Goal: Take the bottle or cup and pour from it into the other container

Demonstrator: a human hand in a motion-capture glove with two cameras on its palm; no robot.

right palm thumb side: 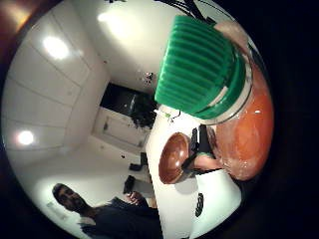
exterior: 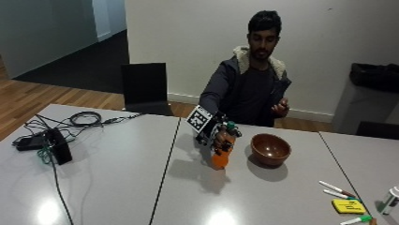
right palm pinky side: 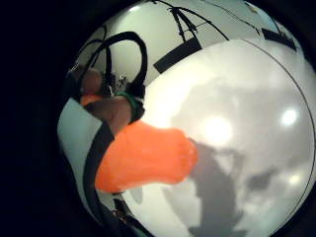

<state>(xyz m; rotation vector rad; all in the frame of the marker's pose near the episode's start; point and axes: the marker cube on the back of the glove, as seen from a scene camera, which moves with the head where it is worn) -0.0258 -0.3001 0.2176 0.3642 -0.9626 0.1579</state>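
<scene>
An orange bottle (exterior: 220, 157) with a green cap (exterior: 230, 125) is held a little above the table, tilted slightly toward the bowl. My gloved right hand (exterior: 217, 136) grips it around the upper body. The brown wooden bowl (exterior: 270, 149) stands on the table just right of the bottle, apart from it. In the thumb side palm view the green ribbed cap (right palm thumb side: 197, 62) and the orange bottle body (right palm thumb side: 249, 129) fill the near field, with the bowl (right palm thumb side: 173, 157) beyond. The little finger side palm view shows the bottle's orange base (right palm pinky side: 148, 158) over the white table (right palm pinky side: 237, 123).
Markers (exterior: 336, 190) and a yellow pad (exterior: 346, 206) lie at the table's right front. A black box with cables (exterior: 55, 145) sits at the left. A black chair (exterior: 145, 88) stands behind the table. The person's bare hand (exterior: 280, 107) is raised near the chest.
</scene>
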